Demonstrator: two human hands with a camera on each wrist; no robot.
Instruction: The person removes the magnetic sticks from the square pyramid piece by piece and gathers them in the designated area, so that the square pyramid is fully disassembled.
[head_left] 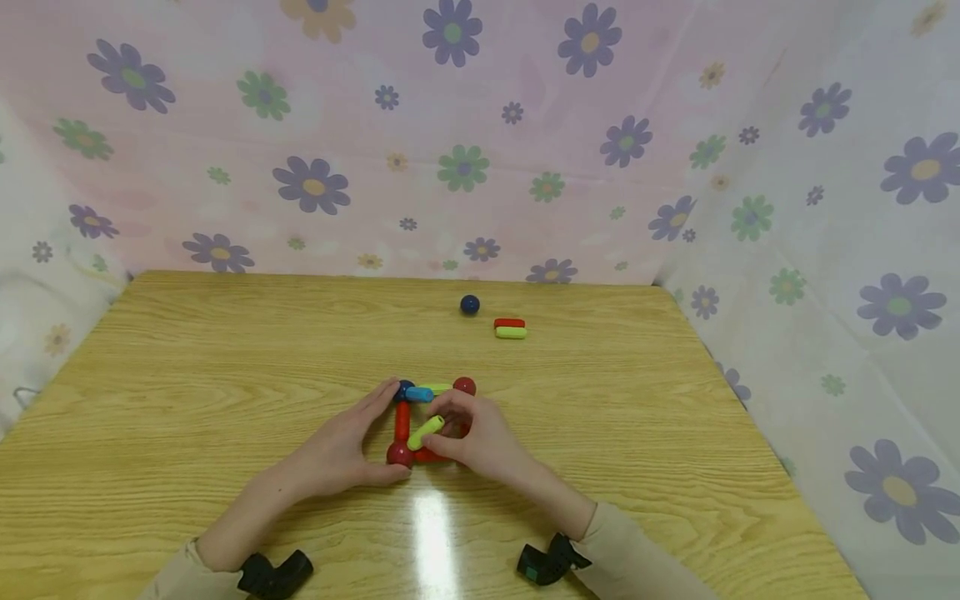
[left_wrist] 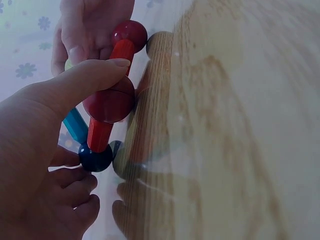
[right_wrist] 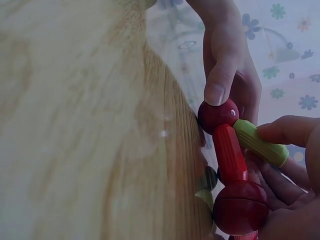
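A square of magnetic rods and balls lies on the table: a red rod (head_left: 402,422) joins the far-left dark blue ball (head_left: 405,391) to the near-left red ball (head_left: 400,454). My left hand (head_left: 341,450) grips this left side, thumb on the red ball, fingers at the blue one. In my right hand (head_left: 480,433) a yellow-green rod (head_left: 426,433) is pinched, tilted upward; its lower end meets the near-left red ball in the right wrist view. A blue rod (head_left: 420,395) leans from the blue ball. The near-right red ball (right_wrist: 241,207) is hidden by my right hand in the head view.
Beyond the square lie a loose dark blue ball (head_left: 470,305) and, side by side, a red rod (head_left: 510,322) and a yellow-green rod (head_left: 512,333). Flowered cloth (head_left: 465,167) hangs behind the wooden table (head_left: 262,358) and along its sides.
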